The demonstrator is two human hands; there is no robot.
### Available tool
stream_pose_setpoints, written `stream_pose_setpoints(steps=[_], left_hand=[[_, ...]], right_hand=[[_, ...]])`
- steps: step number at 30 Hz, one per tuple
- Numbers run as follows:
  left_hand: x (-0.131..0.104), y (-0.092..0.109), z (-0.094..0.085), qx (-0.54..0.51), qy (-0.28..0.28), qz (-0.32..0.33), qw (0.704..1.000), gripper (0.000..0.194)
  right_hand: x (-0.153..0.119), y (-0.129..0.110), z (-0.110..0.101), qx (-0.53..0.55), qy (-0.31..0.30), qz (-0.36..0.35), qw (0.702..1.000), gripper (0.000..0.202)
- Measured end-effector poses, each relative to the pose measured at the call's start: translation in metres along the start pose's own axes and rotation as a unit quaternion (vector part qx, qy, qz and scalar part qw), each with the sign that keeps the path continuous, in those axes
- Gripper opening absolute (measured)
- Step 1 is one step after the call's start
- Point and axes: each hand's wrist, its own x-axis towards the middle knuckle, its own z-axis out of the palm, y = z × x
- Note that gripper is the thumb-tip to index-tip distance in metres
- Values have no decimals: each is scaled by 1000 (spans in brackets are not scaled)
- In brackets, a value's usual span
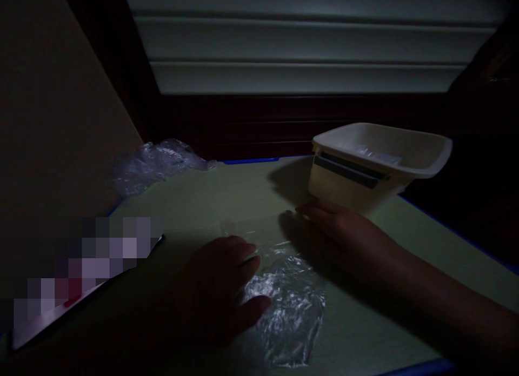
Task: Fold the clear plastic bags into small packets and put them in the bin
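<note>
Your left hand, fingers parted, lies on the clear plastic spread across the desk, apparently steadying it; your right hand hovers beyond, its grip indiscernible.

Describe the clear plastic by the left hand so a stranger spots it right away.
Find the pale, blue-edged table and check its near side. Just right of the left hand lies crinkled, shiny clear plastic. Unlike the bunched heap of plastic at the far left, it lies flatter and closer to the wearer.
</note>
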Motion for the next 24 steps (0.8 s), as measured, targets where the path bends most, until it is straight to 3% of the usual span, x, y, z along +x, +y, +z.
stream_pose_setpoints(steps=[3,7,16,20,24], left_hand=[[-1,2,-1,5,-10,6,1000,45],[-6,0,4,5,19,21,1000,48],[-11,-2,7,-46,-5,18,999,45],[-7,-4,11,-72,36,-40,996,34],[4,-15,15,-83,123,-183,972,31]], right_hand=[[2,5,4,-1,9,33,999,23],[8,12,18,25,19,17,999,22],[20,23,31,140,54,40,988,13],[21,23,32,180,60,55,980,12],[20,22,30,241,54,70,967,14]])
